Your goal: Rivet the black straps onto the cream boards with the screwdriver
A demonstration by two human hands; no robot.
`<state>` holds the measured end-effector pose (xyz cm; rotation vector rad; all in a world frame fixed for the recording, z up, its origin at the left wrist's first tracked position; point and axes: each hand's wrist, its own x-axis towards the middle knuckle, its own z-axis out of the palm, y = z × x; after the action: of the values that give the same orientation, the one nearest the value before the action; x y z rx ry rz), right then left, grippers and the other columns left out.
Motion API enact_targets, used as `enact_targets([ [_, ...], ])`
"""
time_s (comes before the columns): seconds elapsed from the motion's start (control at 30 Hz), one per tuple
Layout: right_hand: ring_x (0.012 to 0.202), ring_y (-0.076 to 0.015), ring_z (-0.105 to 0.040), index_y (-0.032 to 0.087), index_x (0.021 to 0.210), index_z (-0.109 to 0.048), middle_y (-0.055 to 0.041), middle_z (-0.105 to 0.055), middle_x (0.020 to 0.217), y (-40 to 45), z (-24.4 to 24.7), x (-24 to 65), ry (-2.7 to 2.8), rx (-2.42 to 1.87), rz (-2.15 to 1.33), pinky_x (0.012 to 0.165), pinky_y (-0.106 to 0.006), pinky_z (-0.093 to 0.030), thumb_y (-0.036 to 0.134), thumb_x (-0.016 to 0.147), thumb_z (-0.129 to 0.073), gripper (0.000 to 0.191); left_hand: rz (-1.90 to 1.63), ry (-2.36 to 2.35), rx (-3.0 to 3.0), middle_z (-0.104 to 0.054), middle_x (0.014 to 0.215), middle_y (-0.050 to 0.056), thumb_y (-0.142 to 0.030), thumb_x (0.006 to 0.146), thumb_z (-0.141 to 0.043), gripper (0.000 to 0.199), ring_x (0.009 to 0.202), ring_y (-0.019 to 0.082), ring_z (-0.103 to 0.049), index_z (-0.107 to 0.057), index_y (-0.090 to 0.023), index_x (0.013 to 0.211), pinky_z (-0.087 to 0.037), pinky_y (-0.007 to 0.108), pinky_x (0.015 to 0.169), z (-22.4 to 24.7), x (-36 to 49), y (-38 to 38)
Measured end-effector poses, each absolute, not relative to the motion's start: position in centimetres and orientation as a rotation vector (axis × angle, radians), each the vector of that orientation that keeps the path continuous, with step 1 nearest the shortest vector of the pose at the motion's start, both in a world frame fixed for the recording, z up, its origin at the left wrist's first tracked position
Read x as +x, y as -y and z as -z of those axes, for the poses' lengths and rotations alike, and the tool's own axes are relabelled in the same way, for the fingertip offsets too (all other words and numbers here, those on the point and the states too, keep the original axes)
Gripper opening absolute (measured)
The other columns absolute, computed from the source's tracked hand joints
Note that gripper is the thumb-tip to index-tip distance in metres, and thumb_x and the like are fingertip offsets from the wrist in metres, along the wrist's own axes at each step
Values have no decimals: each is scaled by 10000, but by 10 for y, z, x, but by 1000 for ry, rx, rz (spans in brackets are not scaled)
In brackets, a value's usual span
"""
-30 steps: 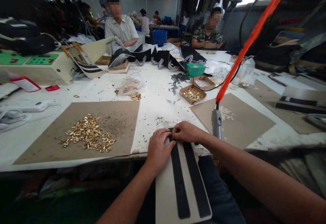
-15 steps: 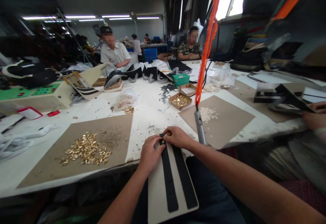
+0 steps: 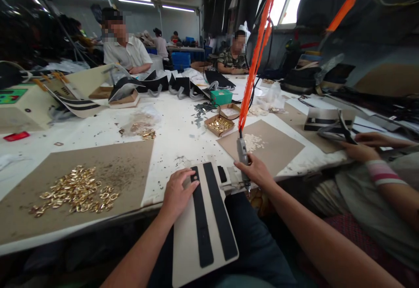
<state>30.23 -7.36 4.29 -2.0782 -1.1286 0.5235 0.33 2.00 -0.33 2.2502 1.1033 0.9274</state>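
A beige panel (image 3: 186, 244) with two black strips (image 3: 200, 220) slopes from the person's lap (image 3: 258, 235) up to the near edge of a white table (image 3: 183, 126). The left hand (image 3: 178, 190) rests over the panel's upper left part, its thumb and fingertips laid about the upper end of one strip, near a small round stud (image 3: 195, 177); whether the hidden fingers grip the panel's edge cannot be told. The right hand (image 3: 257, 170) is closed around a grey screwdriver (image 3: 242, 150), which hangs upright from an orange cord (image 3: 253, 67) just beyond the panel's right side; its metal tip (image 3: 248, 190) points down below the hand, apart from the panel.

To the left, a heap of gold buckles (image 3: 77, 187) lies on a brown sheet (image 3: 134, 157). To the right, small white pieces (image 3: 254, 141) are scattered on a second brown sheet (image 3: 284, 152), behind the screwdriver. Farther back, a cardboard box (image 3: 212, 132) of gold parts stands near a green box (image 3: 221, 97). At the far right, a co-worker's hands (image 3: 363, 150) hold a dark strap (image 3: 346, 128); two more people sit across the table.
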Motion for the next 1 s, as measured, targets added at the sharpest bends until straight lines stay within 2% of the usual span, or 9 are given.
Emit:
enact_targets([
  [0.07,798,-239,-650,173,901,-655,-70,-697,831,68,-42,299,1192,-2162,-524,695,-324,-465,548,815,-649,385,-945,-1096,2251,-722,1226,61,-267,865,-713,245,1197,267,-636,-723,-260,1109,-481,518,1096,4,3,-18],
  [0.13,710,-220,-630,177,859,-638,-52,-677,747,65,-43,294,1123,-2128,-607,625,-307,-444,534,831,-628,359,-960,-1090,2247,-722,1221,56,-235,862,-719,255,1189,262,-637,-721,-262,1115,-487,517,1085,4,3,-17],
  [0.2,665,-199,-619,175,930,-641,-40,-675,748,62,-49,286,995,-1926,-711,585,-294,-446,537,837,-632,374,-963,-1088,2240,-721,1215,54,-209,858,-728,262,1176,257,-638,-722,-261,1115,-493,513,1073,4,3,-15],
  [0.33,708,-171,-642,212,1132,-600,-21,-659,889,43,-75,246,807,-1321,-849,611,-288,-518,521,847,-660,425,-948,-1117,2211,-715,1211,52,-189,839,-759,266,1177,264,-630,-732,-261,1093,-496,511,1059,2,4,-14],
  [0.43,632,-142,-602,223,1104,-588,11,-612,809,20,-90,203,738,-1101,-945,541,-263,-503,488,831,-711,399,-934,-1139,2186,-706,1214,53,-198,839,-773,259,1182,267,-622,-740,-263,1088,-496,511,1058,2,5,-14],
  [0.53,524,-117,-510,205,971,-600,49,-526,633,0,-89,167,782,-1079,-938,464,-236,-441,505,814,-762,375,-927,-1150,2154,-701,1213,50,-195,834,-783,244,1193,272,-617,-749,-276,1062,-501,508,1054,1,6,-12],
  [0.63,481,-110,-476,198,854,-595,64,-481,548,-13,-77,150,876,-1136,-910,451,-238,-425,535,789,-797,398,-918,-1164,2121,-699,1215,50,-179,824,-789,239,1207,278,-611,-751,-274,1040,-499,508,1056,-1,6,-10],
  [1.0,519,-111,-491,198,680,-561,37,-522,583,-22,-61,142,1033,-1196,-855,496,-257,-428,490,787,-818,403,-874,-1164,2115,-698,1233,46,-205,830,-786,214,1216,288,-600,-741,-255,1033,-491,502,1043,-5,5,-12],
])
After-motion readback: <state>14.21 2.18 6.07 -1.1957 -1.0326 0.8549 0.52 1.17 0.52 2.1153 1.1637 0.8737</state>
